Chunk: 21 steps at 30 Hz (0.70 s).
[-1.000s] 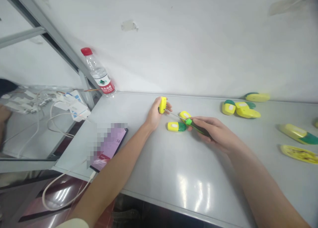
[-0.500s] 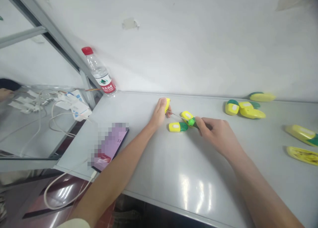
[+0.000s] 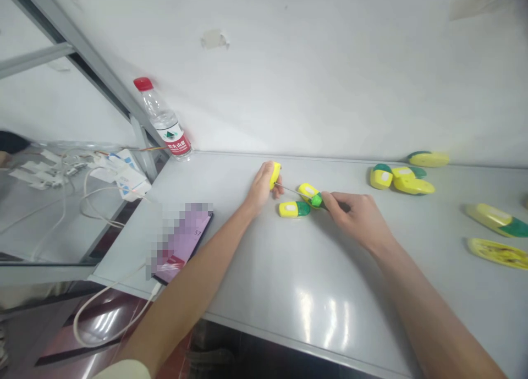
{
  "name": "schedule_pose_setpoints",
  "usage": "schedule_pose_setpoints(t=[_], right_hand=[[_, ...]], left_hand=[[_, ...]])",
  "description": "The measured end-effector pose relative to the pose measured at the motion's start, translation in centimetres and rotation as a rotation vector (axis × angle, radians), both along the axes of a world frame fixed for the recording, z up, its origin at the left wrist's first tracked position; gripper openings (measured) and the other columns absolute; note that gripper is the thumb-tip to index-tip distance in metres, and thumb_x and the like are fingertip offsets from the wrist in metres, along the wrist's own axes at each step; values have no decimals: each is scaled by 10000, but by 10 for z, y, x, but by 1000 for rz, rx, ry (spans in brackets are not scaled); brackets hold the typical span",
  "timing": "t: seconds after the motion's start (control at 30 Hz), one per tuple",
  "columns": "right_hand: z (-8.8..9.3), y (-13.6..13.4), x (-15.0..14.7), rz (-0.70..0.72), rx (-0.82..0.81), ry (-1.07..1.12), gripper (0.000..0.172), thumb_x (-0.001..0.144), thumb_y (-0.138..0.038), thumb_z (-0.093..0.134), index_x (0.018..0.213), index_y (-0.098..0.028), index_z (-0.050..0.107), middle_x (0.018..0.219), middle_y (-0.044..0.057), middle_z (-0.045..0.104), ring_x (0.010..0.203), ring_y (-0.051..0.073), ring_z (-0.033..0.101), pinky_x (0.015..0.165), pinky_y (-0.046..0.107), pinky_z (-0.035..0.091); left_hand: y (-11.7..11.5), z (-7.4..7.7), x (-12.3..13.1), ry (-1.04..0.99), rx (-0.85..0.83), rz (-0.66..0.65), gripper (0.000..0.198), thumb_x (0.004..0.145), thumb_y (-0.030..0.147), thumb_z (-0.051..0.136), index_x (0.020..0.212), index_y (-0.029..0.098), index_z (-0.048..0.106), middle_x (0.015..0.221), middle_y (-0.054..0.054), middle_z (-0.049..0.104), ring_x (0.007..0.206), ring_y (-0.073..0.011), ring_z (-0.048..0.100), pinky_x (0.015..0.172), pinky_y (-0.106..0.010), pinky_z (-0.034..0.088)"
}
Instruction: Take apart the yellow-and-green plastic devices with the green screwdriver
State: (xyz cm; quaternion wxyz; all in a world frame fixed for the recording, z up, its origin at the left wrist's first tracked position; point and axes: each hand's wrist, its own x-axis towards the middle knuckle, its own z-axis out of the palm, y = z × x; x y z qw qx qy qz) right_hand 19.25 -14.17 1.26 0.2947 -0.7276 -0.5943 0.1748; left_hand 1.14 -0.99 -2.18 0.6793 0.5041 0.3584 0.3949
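Observation:
My left hand point(image 3: 260, 189) is closed around a small yellow plastic case point(image 3: 275, 175), held up over the table. My right hand point(image 3: 358, 217) grips a screwdriver point(image 3: 317, 201) by its green and black handle. The thin metal shaft reaches left, and its tip meets the side of the held case. Below the shaft lie a yellow and green case point(image 3: 307, 191), partly behind the screwdriver handle, and another one point(image 3: 289, 209) nearer to me. My fingers hide much of the held case.
At the right, several yellow and green cases point(image 3: 413, 185) lie by the wall, and an opened yellow shell point(image 3: 499, 253) nearer me. A water bottle point(image 3: 177, 139) stands at the back left. A phone point(image 3: 185, 244) with a white cable lies beside my left forearm. A glass partition point(image 3: 33, 109) borders the left.
The screwdriver stays against the case, with both hands nearly in place. The whole view has shifted slightly, so the cases at the right appear a little further left.

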Motion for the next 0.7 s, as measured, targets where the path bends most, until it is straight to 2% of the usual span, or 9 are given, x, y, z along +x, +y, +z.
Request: schedule_pose_setpoints(t=[0.1, 0.17, 0.27, 0.33, 0.43, 0.57, 0.63, 0.7], right_hand=[[3, -1, -2, 1, 17, -34, 475, 970, -479, 453, 561, -237, 428, 508, -23, 400, 526, 145, 313, 549, 309, 310], [6, -2, -2, 14, 20, -74, 481, 976, -497, 452, 573, -237, 494, 512, -6, 475, 517, 152, 351, 560, 318, 322], [11, -3, 1, 55, 55, -111, 429, 978, -506, 466, 727, -231, 679, 710, 58, 712, 598, 189, 538, 624, 328, 385], [15, -4, 5, 98, 57, -81, 389, 973, -506, 489, 857, -230, 738, 842, 81, 776, 672, 215, 629, 665, 333, 424], [20, -7, 9, 144, -74, 31, 419, 974, -574, 505, 907, -229, 733, 751, 48, 740, 572, 191, 590, 611, 324, 423], [24, -10, 11, 124, -209, 87, 570, 1014, -631, 379, 665, -238, 598, 607, 9, 587, 544, 167, 505, 577, 313, 397], [25, -11, 12, 151, -215, 79, 558, 1017, -605, 359, 618, -244, 505, 593, 1, 533, 569, 168, 493, 581, 309, 398], [25, -11, 14, 183, -221, 92, 484, 997, -595, 408, 686, -248, 538, 609, -7, 550, 567, 168, 489, 561, 305, 395]], left_hand=[[-1, 3, 0, 20, 0, 2, 445, 993, 647, 462, 1026, 212, 551, 727, 35, 556, 516, -102, 586, 450, -226, 401], [-2, 5, 0, 43, 3, 13, 451, 997, 649, 454, 1018, 208, 549, 722, 34, 550, 496, -98, 571, 430, -226, 383], [-4, 8, 1, 83, 0, 29, 471, 996, 666, 444, 1005, 206, 543, 722, 35, 546, 469, -87, 545, 406, -226, 355], [-5, 8, 2, 98, 4, 37, 485, 992, 679, 440, 1003, 205, 542, 727, 34, 547, 467, -82, 537, 402, -225, 346], [-8, 6, 4, 103, 36, 42, 493, 981, 688, 464, 1002, 204, 554, 729, 31, 549, 473, -78, 527, 408, -222, 340], [-9, 2, 4, 114, 71, 22, 512, 969, 709, 472, 1010, 207, 564, 740, 22, 565, 476, -79, 505, 418, -231, 325], [-9, 2, 4, 119, 82, 21, 524, 972, 716, 453, 1004, 207, 569, 744, 19, 567, 471, -72, 474, 431, -233, 320], [-10, 4, 5, 126, 93, 38, 518, 987, 701, 437, 992, 200, 573, 740, 19, 563, 465, -61, 432, 451, -232, 322]])
